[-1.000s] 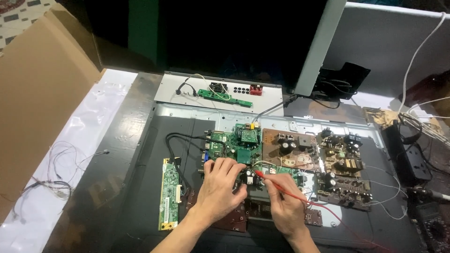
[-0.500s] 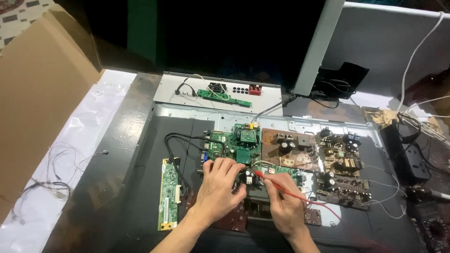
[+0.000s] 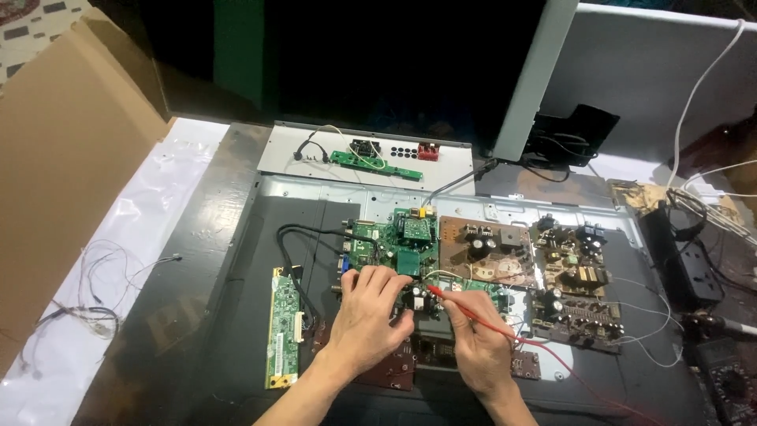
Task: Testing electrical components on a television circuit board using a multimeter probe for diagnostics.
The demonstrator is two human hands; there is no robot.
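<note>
Right hand: the right hand [image 3: 482,347] lay nearest the camera, just below the green circuit board [image 3: 398,244], its fingers pinched together around a red test probe [image 3: 465,310].
Red test probe: thin, stiff and light by the look of it; it was held pen-fashion along its shaft, the best place to hold it, with its tip touching down at the board's lower edge. Its red lead [image 3: 583,379] trailed away to the right, limp and likely to snag.
Left hand: the left hand [image 3: 367,319] rested just left of the probe tip, fingers curled down on the board's lower edge; whether they gripped a second probe or only pressed could not be told.
Green circuit board: seated in the middle of the dark back panel [image 3: 236,315]; it looked rigid but fragile, studded with small parts, and seemed safest handled by its edges.
Narrow green strip board: the strip board [image 3: 284,327] lay to the left of the circuit board, joined to it by a black cable [image 3: 303,237].
Brown boards: a brown board [image 3: 489,252] and a crowded one [image 3: 572,284] sat to the right of it.
Grey plate: the grey plate [image 3: 292,146] lay beyond it, carrying a slim green board.
Hidden: the exact contact point under the fingers, the small dark-red boards beneath both wrists, and the meter at the right edge, cut off.
</note>
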